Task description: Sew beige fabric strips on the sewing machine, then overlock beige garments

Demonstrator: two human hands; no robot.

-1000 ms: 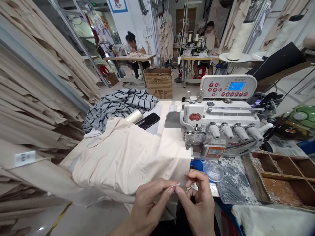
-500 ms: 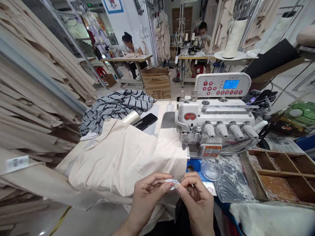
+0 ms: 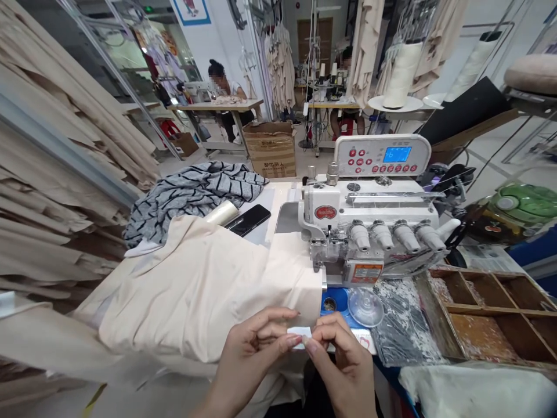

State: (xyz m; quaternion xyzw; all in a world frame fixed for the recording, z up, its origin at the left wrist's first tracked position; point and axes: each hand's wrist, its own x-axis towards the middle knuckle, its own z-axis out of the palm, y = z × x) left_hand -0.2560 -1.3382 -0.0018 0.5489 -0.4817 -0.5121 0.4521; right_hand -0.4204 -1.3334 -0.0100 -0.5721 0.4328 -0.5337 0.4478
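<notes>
A small white label [image 3: 300, 332] is pinched between my two hands, low in the middle of the view. My left hand [image 3: 256, 351] grips its left side between thumb and fingers. On its right side, my right hand [image 3: 342, 357] holds it the same way, the thumbs nearly touching. Beige fabric [image 3: 209, 284] spreads over the table behind and left of my hands, its right edge by the needle area of a white sewing machine [image 3: 369, 215]. The label's print, if any, cannot be made out.
A black phone [image 3: 255, 219], a thread cone [image 3: 221, 213] and striped grey cloth [image 3: 191, 194] lie behind the fabric. At the right are a clear dish [image 3: 366, 307] and a wooden compartment tray [image 3: 463, 355]. Two people sit at tables far back. Beige garments hang at left.
The white label has turned flatter between my fingers. The camera view has shifted slightly, so the machine and table appear a little further left.
</notes>
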